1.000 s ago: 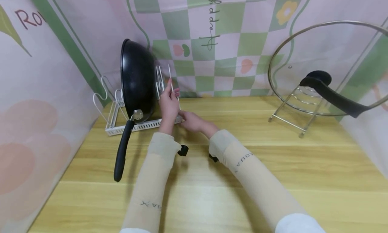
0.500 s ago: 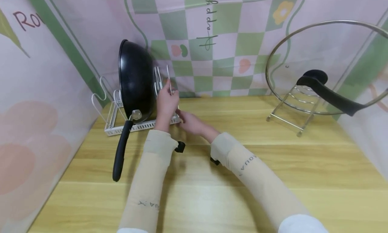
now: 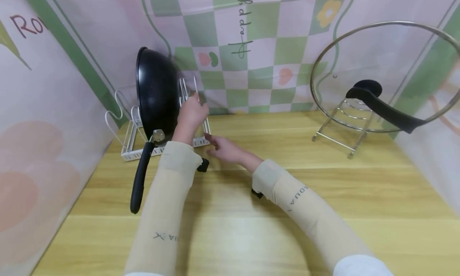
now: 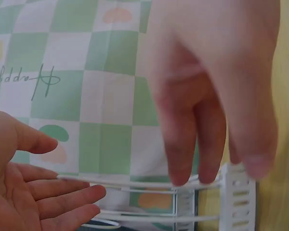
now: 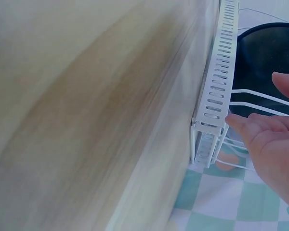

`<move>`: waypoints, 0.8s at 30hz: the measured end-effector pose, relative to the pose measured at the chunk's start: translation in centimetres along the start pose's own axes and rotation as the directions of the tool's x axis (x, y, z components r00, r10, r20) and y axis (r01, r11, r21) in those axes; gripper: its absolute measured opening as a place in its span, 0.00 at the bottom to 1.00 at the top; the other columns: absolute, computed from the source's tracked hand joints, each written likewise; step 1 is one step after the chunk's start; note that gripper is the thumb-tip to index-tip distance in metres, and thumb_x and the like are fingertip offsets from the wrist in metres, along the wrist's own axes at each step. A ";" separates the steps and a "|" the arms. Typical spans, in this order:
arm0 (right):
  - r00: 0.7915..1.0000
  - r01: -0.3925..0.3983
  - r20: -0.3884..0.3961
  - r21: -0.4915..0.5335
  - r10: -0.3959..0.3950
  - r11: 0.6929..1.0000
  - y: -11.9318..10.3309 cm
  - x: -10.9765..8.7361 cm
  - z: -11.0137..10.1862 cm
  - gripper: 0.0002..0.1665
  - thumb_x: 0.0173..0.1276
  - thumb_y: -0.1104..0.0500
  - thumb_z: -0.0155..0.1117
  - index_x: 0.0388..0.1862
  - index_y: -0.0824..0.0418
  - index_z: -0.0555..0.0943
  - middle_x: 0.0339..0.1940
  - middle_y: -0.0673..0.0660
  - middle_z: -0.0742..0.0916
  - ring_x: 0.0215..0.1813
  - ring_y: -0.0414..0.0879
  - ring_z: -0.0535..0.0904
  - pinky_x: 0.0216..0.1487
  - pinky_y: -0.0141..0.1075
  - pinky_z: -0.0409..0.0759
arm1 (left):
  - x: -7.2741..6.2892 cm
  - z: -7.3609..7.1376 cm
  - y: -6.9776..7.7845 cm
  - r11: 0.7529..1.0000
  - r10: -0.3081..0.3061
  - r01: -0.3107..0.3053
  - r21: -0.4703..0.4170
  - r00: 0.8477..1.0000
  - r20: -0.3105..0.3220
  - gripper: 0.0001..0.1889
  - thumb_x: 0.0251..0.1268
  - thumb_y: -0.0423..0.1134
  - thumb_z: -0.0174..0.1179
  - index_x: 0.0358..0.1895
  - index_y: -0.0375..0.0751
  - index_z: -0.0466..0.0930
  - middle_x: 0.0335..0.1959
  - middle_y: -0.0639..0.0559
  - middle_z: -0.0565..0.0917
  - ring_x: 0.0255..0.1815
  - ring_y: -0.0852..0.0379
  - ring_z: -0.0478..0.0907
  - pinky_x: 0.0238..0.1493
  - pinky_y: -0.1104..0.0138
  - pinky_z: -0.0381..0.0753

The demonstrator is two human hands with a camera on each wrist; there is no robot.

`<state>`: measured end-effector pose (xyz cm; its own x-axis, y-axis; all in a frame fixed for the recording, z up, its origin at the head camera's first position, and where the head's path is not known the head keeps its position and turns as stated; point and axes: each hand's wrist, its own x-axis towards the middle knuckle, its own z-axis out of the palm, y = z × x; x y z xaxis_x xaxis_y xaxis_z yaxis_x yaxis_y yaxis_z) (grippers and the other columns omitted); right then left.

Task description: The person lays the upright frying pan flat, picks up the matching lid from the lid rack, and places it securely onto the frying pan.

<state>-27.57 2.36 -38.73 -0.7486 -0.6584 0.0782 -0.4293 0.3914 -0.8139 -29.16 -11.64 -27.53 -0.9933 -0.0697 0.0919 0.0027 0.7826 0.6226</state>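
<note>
White rack [image 5: 222, 65] with a black pan [image 3: 157, 92] standing in it

Left of the left hand [image 3: 192, 114], the pan stands on its edge in the rack, and its pan handle [image 3: 139, 184] slants down over the near side, left of the sleeve [image 3: 154, 200]. The left hand has its fingers straight and its thumb held apart, gripping nothing, at the rack's rightmost upright wire [image 4: 130, 185]; whether they touch cannot be told. Just right of it and lower, the right hand [image 3: 226, 149] points leftward, fingers likewise extended and gripping nothing, tips at the rack's near right corner. Under both hands lies a wooden table [image 3: 233, 228]; behind them is a checked backdrop [image 3: 266, 88]. Well to their right, a tilted glass lid [image 3: 381, 60] with a black lid handle [image 3: 388, 111] rests on a metal stand [image 3: 334, 141]
</note>
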 end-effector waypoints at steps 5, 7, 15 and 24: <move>0.998 0.057 -0.004 0.047 -0.056 0.997 0.0 -0.5 0.2 0.37 0.76 0.67 0.58 0.79 0.74 0.57 0.79 0.67 0.64 0.77 0.60 0.65 0.73 0.46 0.67 | 0.2 -0.6 0.1 0.998 0.008 -0.012 0.058 0.998 0.066 0.31 0.80 0.45 0.46 0.79 0.33 0.59 0.73 0.35 0.69 0.61 0.38 0.75 0.59 0.49 0.76; 0.997 0.073 -0.008 0.069 -0.072 0.995 -0.1 -0.6 0.2 0.36 0.76 0.68 0.57 0.79 0.74 0.57 0.79 0.67 0.64 0.77 0.59 0.64 0.73 0.45 0.67 | 0.3 -0.9 0.3 0.995 0.023 -0.031 0.090 0.996 0.088 0.31 0.80 0.45 0.45 0.78 0.30 0.59 0.74 0.34 0.68 0.64 0.38 0.73 0.62 0.49 0.74; 0.994 0.112 -0.024 0.064 -0.111 0.992 -1.0 -1.6 0.5 0.34 0.75 0.69 0.59 0.77 0.74 0.62 0.77 0.67 0.68 0.74 0.60 0.69 0.71 0.40 0.70 | -0.5 -1.6 1.4 0.987 0.008 -0.036 0.156 0.984 0.175 0.35 0.82 0.46 0.44 0.82 0.32 0.46 0.73 0.32 0.68 0.68 0.37 0.70 0.66 0.49 0.71; 0.993 0.118 -0.011 0.111 -0.118 0.987 -2.2 -2.6 0.9 0.34 0.76 0.69 0.59 0.77 0.73 0.62 0.75 0.67 0.70 0.75 0.57 0.68 0.71 0.37 0.69 | -1.4 -2.9 1.7 0.974 0.012 -0.056 0.217 0.980 0.199 0.36 0.82 0.49 0.44 0.84 0.40 0.43 0.77 0.34 0.63 0.75 0.35 0.63 0.69 0.46 0.67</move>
<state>-24.23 2.66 -37.69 -0.6983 -0.6928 0.1797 -0.4558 0.2370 -0.8579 -27.48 -12.01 -24.40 -0.9963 0.0639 -0.0572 0.0330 0.9010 0.4326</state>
